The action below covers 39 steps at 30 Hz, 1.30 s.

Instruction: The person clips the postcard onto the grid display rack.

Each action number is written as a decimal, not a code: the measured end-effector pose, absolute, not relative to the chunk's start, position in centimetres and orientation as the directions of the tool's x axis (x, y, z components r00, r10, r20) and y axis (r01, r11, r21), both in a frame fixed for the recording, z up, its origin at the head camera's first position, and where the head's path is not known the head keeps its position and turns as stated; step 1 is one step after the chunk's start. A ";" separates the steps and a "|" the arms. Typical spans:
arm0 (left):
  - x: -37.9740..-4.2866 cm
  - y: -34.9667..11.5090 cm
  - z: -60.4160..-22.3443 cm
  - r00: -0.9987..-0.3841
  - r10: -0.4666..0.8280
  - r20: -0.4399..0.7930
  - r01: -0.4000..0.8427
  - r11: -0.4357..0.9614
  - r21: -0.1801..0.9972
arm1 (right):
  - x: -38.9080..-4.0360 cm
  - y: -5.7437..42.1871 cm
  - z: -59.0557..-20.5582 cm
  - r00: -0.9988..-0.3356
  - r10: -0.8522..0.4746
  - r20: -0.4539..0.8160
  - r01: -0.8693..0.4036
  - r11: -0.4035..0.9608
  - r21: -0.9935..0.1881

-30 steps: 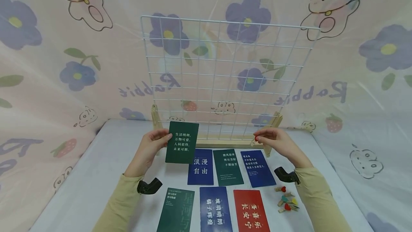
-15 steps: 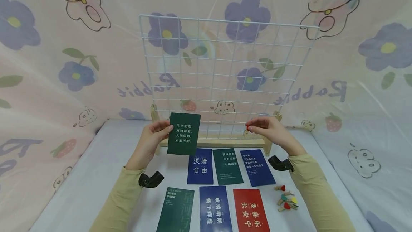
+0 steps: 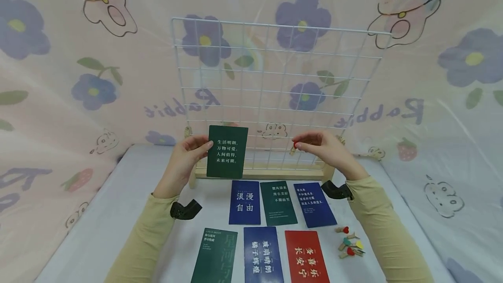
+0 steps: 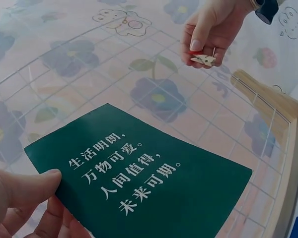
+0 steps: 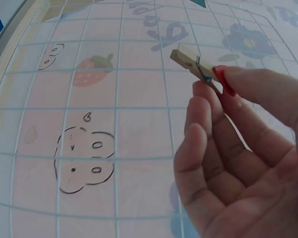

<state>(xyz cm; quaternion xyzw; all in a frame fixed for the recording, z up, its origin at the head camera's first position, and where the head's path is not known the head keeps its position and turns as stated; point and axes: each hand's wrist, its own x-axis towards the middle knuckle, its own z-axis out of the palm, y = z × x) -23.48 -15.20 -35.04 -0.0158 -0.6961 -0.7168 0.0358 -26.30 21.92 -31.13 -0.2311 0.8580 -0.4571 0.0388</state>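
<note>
My left hand pinches a dark green card with white Chinese writing by its left edge. The card stands upright before the lower left of a white wire grid. Between thumb and fingers of my right hand is a small wooden clothespin with a red decoration at its grip end. Its nose points away from the fingers, toward the upper left in the right wrist view. That hand is in front of the grid's lower right, apart from the card.
On the white table lie a blue card, a green card, a red card and several others. Several small clothespins with coloured decorations lie in a pile at right. A wooden base holds the grid upright.
Both hands have risen toward the grid. The green card has moved up and slightly right, uncovering the blue card below; the clothespin has moved up and left, closer to it.
</note>
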 end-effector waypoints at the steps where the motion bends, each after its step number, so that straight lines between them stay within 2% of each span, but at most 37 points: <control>1: -23.5 -15.1 -34.8 -0.997 -0.028 0.073 0.074 -0.030 0.997 | -26.4 21.8 -30.9 -0.886 -0.437 0.153 -0.371 0.473 -0.799; 12: -24.0 -14.8 -33.6 -0.996 -0.032 0.088 0.090 -0.041 0.995 | -26.9 20.3 -29.4 -0.884 -0.446 0.141 -0.364 0.465 -0.807; 20: -24.8 -15.1 -32.9 -0.989 -0.041 0.145 0.148 -0.074 0.986 | -28.2 18.4 -27.6 -0.841 -0.497 0.216 -0.455 0.432 -0.778; 39: -25.7 -15.4 -29.5 -0.981 -0.070 0.181 0.191 -0.176 0.966 | -28.9 15.2 -23.7 -0.803 -0.524 0.284 -0.527 0.403 -0.748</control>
